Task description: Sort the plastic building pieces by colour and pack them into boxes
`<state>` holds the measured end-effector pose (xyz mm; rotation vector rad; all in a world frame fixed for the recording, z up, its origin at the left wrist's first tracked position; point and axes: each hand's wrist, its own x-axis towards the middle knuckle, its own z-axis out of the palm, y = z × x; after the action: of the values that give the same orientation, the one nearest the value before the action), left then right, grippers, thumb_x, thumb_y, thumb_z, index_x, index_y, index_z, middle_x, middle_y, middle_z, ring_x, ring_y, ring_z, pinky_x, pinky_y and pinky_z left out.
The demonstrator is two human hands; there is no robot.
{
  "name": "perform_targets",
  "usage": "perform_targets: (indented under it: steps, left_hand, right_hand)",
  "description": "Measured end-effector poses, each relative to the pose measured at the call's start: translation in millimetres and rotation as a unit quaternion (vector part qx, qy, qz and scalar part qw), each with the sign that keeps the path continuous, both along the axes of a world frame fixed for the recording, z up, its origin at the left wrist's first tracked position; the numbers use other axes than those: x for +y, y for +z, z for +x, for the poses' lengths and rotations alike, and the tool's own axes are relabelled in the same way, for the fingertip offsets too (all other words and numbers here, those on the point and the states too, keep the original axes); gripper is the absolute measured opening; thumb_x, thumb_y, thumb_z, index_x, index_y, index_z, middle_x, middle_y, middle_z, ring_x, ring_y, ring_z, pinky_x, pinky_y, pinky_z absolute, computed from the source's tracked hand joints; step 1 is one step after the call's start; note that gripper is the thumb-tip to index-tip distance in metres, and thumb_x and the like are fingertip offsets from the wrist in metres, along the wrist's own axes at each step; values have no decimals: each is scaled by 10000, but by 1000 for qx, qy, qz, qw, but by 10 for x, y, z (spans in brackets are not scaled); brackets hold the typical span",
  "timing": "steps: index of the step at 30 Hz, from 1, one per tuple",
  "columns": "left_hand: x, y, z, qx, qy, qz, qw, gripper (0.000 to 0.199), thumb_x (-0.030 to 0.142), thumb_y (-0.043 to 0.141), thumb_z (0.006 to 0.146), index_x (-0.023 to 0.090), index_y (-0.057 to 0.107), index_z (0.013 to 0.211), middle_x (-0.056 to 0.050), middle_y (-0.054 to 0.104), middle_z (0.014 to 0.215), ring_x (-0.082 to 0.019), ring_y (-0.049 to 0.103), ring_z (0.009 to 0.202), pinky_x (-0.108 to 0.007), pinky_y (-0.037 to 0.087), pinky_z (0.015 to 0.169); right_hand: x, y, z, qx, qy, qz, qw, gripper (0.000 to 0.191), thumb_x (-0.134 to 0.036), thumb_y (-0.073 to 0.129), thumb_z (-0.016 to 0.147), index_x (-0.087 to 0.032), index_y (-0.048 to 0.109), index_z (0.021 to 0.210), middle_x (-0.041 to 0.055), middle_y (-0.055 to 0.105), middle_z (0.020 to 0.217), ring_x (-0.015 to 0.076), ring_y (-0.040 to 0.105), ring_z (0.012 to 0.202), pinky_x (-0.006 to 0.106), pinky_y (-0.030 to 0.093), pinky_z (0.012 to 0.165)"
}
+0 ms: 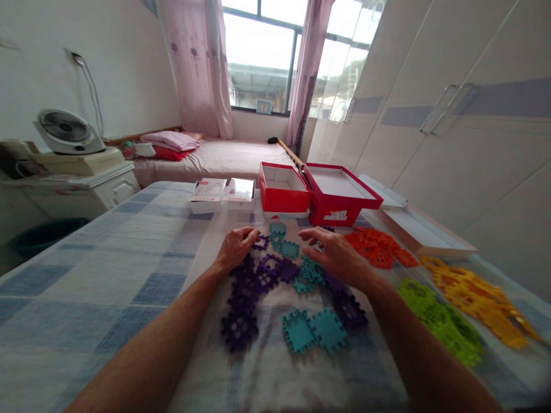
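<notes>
We see a small, thin purple plastic square with bumpy edges [263,246] at the fingertips of the left hand [236,248]. That hand's grip is nearly closed, thumb near fingers, but we can't tell if it is really pinching. The right hand's [332,252] grip is loose and spread over the flat blue-green plastic squares with toothy edges [289,250], and we see nothing held in it.

We think the purple square is light and a bit stiff, with just a little bend. It may be smooth, but the bumps should help stop it slipping. We would take it by two opposite sides and not push hard on a thin bar, which might snap.

Behind the squares, on the bench with its blue-and-white checked cloth [116,258], sit the boxes. We see pale insides in the open bright red cardboard box [284,201] and the wide dark-red cardboard tray [350,203] beside it. The low white cardboard box [205,207] has shiny printed white packs [209,188] at its top. On the right, we see white inside the shallow pale-pink box [424,229].
</notes>
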<state>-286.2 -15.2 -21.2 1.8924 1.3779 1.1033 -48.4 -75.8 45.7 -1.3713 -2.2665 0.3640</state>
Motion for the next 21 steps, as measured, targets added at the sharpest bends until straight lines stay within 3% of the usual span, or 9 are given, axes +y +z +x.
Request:
perform_targets:
  steps: [4, 9, 15, 21]
  left_hand:
    - [-15, 15, 14, 8, -14, 2, 1000, 405, 441, 394, 837, 158, 684, 809, -36, 706, 746, -164, 627, 661, -246, 449, 645]
    - [-38, 38, 25, 14, -15, -20, 1000, 386, 422, 400, 833, 157, 676, 781, -22, 698, 718, -129, 582, 537, -223, 427, 551]
    - [-13, -4, 6, 16, -26, -17, 999, 376, 417, 392, 842, 158, 663, 804, -21, 689, 725, -130, 582, 555, -224, 423, 558]
    - [12, -32, 2, 14, -27, -15, 999, 384, 430, 389, 840, 165, 662, 791, -26, 687, 723, -144, 593, 585, -236, 428, 585]
  right_hand:
    - [-79, 13, 355, -114, 10, -86, 990, 625, -443, 652, 702, -221, 495, 1264, 95, 566, 1179, 233, 553, 1018, 355, 439, 853]
    - [-110, -204, 274, -162, 21, -100, 982, 875, -478, 722, 595, -244, 373, 1363, 111, 410, 1352, 289, 434, 1169, 405, 375, 940]
    - [-16, -283, 163, -203, 3, -83, 976, 857, -499, 718, 590, -231, 409, 1344, 144, 462, 1254, 328, 412, 1144, 432, 366, 900]
    - [8, -290, 180, -209, 16, -69, 975, 631, -443, 681, 641, -239, 534, 1220, 110, 509, 1139, 289, 449, 1074, 404, 373, 871]
